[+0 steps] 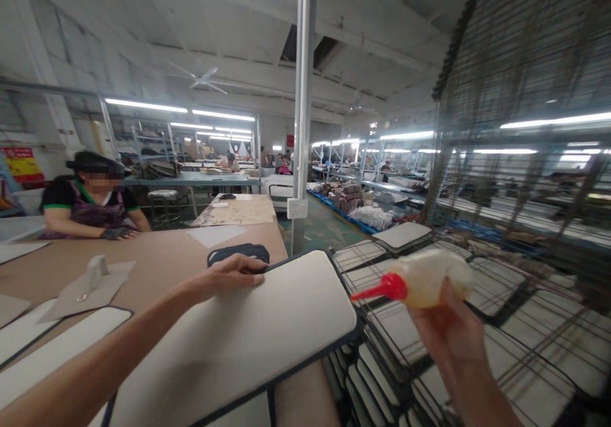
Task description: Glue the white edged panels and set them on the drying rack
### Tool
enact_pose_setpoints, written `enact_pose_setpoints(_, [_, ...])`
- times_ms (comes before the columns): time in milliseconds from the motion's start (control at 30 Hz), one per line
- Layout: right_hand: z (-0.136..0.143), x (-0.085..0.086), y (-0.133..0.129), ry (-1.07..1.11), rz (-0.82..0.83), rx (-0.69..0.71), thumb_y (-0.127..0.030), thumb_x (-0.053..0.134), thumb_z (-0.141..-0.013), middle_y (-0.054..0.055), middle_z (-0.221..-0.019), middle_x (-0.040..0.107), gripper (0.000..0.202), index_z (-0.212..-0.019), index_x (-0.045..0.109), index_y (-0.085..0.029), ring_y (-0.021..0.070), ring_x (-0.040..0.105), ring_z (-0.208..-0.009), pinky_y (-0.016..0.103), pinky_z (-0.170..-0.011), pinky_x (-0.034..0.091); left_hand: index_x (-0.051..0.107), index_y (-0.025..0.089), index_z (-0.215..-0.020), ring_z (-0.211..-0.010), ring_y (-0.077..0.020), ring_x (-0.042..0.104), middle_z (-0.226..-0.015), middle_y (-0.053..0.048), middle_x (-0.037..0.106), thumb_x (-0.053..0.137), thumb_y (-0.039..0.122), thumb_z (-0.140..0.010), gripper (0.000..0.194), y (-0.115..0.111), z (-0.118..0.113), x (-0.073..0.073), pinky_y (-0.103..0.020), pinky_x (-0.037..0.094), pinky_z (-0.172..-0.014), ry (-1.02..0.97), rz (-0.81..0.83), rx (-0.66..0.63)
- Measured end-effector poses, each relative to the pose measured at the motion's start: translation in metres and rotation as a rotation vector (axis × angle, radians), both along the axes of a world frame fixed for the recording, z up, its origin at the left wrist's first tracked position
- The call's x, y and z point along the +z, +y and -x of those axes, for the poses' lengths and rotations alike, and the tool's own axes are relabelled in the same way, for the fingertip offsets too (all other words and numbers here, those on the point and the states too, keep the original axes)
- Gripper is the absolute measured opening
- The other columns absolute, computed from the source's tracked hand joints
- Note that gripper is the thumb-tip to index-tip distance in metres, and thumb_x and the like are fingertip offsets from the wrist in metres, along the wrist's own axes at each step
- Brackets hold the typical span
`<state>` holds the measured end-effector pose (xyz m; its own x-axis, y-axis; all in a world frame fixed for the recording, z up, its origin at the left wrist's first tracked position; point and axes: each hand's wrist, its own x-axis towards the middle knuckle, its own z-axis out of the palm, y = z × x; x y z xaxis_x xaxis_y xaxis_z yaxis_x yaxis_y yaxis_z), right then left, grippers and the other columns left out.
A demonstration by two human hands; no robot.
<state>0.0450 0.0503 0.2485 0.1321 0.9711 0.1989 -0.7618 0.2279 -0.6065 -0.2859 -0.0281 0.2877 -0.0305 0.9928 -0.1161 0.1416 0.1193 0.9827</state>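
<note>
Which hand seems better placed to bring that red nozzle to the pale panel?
Probably the right hand: it holds the bottle, red nozzle pointing toward the pale panel, while the left hand holds that panel's edge.

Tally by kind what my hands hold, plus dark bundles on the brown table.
Dark-edged cream panel, in the left hand: 1
Red-nozzled bottle, in the right hand: 1
Dark bundle on the brown table: 1
Total: 3

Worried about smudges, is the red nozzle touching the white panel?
Cannot tell: in the head view, the tip of the red nozzle meets the outline of the white panel, but depth is unclear.
</note>
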Motion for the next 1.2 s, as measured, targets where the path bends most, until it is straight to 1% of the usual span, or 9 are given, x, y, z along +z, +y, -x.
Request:
enact_pose_setpoints(100, [-0.003, 0.016, 0.013, -0.113, -0.113, 0.021, -0.034, 0.084, -0.048, 0.005, -0.094, 0.072, 0.050, -0.094, 0.069, -0.023, 0.0301, 0.062, -0.100, 0.053, -0.098, 0.040, 0.075, 0.014, -0.084, -0.069, -0.0255, 0.067, -0.077, -0.008, 0.072, 0.076, 0.011, -0.058, 0.026, -0.013, 0.009, -0.001, -0.027, 0.051, -0.057, -0.051, 0.055, -0.061])
enact_pose_setpoints(200, [-0.002, 0.018, 0.018, -0.164, -0.122, 0.081, -0.032, 0.086, -0.044, 0.005, -0.091, 0.072, 0.048, -0.088, 0.069, -0.024, 0.0309, 0.061, -0.100, 0.054, -0.097, 0.041, 0.075, 0.015, -0.085, -0.073, -0.0276, 0.067, -0.080, -0.009, 0.073, 0.077, 0.014, -0.059, 0.026, -0.020, 0.016, -0.003, -0.032, 0.054, -0.064, -0.050, 0.059, -0.088])
enact_pose_setpoints(400, [0.005, 0.018, 0.021, -0.203, -0.123, 0.132, -0.027, 0.085, -0.042, 0.007, -0.087, 0.072, 0.049, -0.088, 0.069, -0.022, 0.0316, 0.061, -0.100, 0.053, -0.093, 0.043, 0.076, 0.018, -0.078, -0.070, -0.0279, 0.066, -0.072, -0.007, 0.071, 0.080, 0.015, -0.048, 0.031, -0.022, 0.014, -0.015, -0.032, 0.054, -0.057, -0.155, -0.050, 0.172])
enact_pose_setpoints(533, [0.004, 0.020, 0.020, -0.209, -0.120, 0.145, -0.025, 0.084, -0.040, 0.007, -0.090, 0.072, 0.050, -0.088, 0.069, -0.023, 0.0328, 0.060, -0.104, 0.052, -0.091, 0.045, 0.075, 0.016, -0.078, -0.071, -0.0308, 0.067, -0.073, -0.009, 0.072, 0.079, 0.017, -0.050, 0.028, -0.019, 0.010, -0.015, -0.033, 0.054, -0.057, -0.145, 0.045, 0.057])
enact_pose_setpoints(700, [0.000, 0.024, 0.013, -0.212, -0.092, 0.183, -0.024, 0.085, -0.035, 0.008, -0.089, 0.072, 0.054, -0.086, 0.069, -0.025, 0.0340, 0.059, -0.104, 0.054, -0.090, 0.044, 0.075, 0.016, -0.079, -0.084, -0.0348, 0.068, -0.070, -0.009, 0.072, 0.074, 0.005, -0.054, 0.026, -0.019, 0.012, -0.007, -0.035, 0.056, -0.061, -0.252, 0.053, 0.138])
enact_pose_setpoints(800, [-0.002, 0.026, 0.007, -0.210, -0.085, 0.188, -0.025, 0.085, -0.035, 0.008, -0.093, 0.071, 0.057, -0.089, 0.068, -0.026, 0.0344, 0.058, -0.106, 0.055, -0.090, 0.043, 0.075, 0.016, -0.087, -0.086, -0.0339, 0.068, -0.077, -0.009, 0.074, 0.071, 0.000, -0.058, 0.033, -0.020, 0.016, -0.001, -0.034, 0.055, -0.062, -0.287, 0.163, 0.080])
enact_pose_setpoints(1000, [-0.005, 0.026, 0.002, -0.222, -0.080, 0.152, -0.029, 0.086, -0.031, 0.010, -0.100, 0.070, 0.064, -0.092, 0.068, -0.026, 0.0367, 0.058, -0.106, 0.057, -0.090, 0.042, 0.073, 0.011, -0.097, -0.070, -0.0282, 0.069, -0.089, -0.016, 0.073, 0.072, 0.019, -0.068, 0.030, -0.018, 0.017, 0.000, -0.031, 0.053, -0.059, -0.177, 0.168, -0.159])
enact_pose_setpoints(1100, [-0.008, 0.021, 0.002, -0.221, -0.067, 0.110, -0.029, 0.086, -0.029, 0.010, -0.100, 0.070, 0.066, -0.092, 0.068, -0.026, 0.0367, 0.058, -0.106, 0.057, -0.092, 0.041, 0.073, 0.012, -0.097, -0.067, -0.0284, 0.068, -0.085, -0.015, 0.073, 0.072, 0.021, -0.069, 0.030, -0.018, 0.015, -0.004, -0.032, 0.053, -0.058, -0.186, 0.139, -0.164])
enact_pose_setpoints(1200, [-0.012, 0.015, 0.001, -0.225, -0.117, 0.081, -0.029, 0.086, -0.035, 0.010, -0.100, 0.070, 0.064, -0.097, 0.068, -0.026, 0.0354, 0.058, -0.106, 0.057, -0.095, 0.039, 0.073, 0.012, -0.097, -0.065, -0.0282, 0.068, -0.083, -0.014, 0.072, 0.074, 0.020, -0.066, 0.032, -0.018, 0.015, -0.010, -0.031, 0.052, -0.054, -0.221, 0.117, -0.108])
